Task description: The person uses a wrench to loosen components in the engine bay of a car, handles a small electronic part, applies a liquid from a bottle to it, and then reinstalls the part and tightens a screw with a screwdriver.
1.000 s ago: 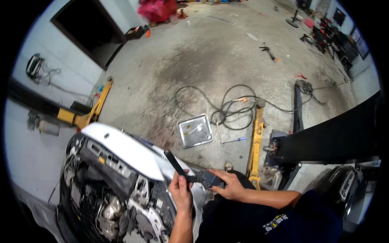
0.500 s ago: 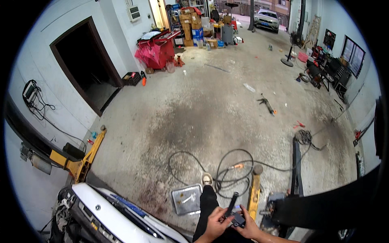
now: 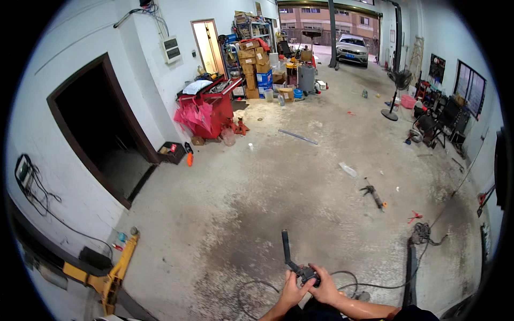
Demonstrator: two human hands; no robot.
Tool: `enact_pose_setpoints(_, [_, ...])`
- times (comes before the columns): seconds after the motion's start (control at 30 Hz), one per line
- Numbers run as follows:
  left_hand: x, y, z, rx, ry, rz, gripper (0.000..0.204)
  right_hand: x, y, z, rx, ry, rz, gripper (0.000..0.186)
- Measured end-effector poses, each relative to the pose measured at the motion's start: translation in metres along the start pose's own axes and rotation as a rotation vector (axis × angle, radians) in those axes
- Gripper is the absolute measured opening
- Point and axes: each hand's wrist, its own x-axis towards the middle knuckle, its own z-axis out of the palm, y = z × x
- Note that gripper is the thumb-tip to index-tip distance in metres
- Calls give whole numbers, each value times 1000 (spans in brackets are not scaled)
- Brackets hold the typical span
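Note:
Low in the middle of the head view, both my hands hold a dark, block-shaped part [image 3: 307,273] with a long black bent stem [image 3: 286,247]. The stem rises up and to the left, clear of my fingers. My left hand [image 3: 292,290] is closed on the part's left side, near the base of the stem. My right hand [image 3: 324,288] grips it from the right, with fingers wrapped round its edge. My fingers cover much of the block, and its exact kind cannot be made out.
A black hose [image 3: 375,285] loops over the stained floor by my hands. A yellow lift arm [image 3: 122,267] lies at left, a caulking gun [image 3: 373,197] ahead at right. Farther off stand a red tool cart [image 3: 217,115], stacked cardboard boxes [image 3: 249,64], a fan [image 3: 395,96] and a parked car [image 3: 352,51].
My view has tilted up, so the metal tray and white car front have left it. Both hands still hold the part; its stem now leans left instead of right.

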Motion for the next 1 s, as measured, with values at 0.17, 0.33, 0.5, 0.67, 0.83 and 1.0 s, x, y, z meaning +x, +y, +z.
enact_pose_setpoints(0.17, [165,88,-50,-168,-100,-130,74,159,-15,-22,25,21,1,77])
enact_pose_setpoints(0.33, [340,79,-78,-356,-29,-12,72,327,26,-19,17,93,-175,82])
enact_pose_setpoints(0.5, [530,12,-137,-124,142,78,71,547,56,-8,28,-10,-207,86])
enact_pose_setpoints(0.67, [663,85,-235,-433,330,6,75,749,-18,-17,99,-358,-414,85])
enact_pose_setpoints(0.83, [785,82,-332,-550,635,103,62,930,-52,15,41,-638,-629,77])
enact_pose_setpoints(1.0, [926,3,-452,-589,858,34,52,1111,-25,78,28,-501,-390,68])
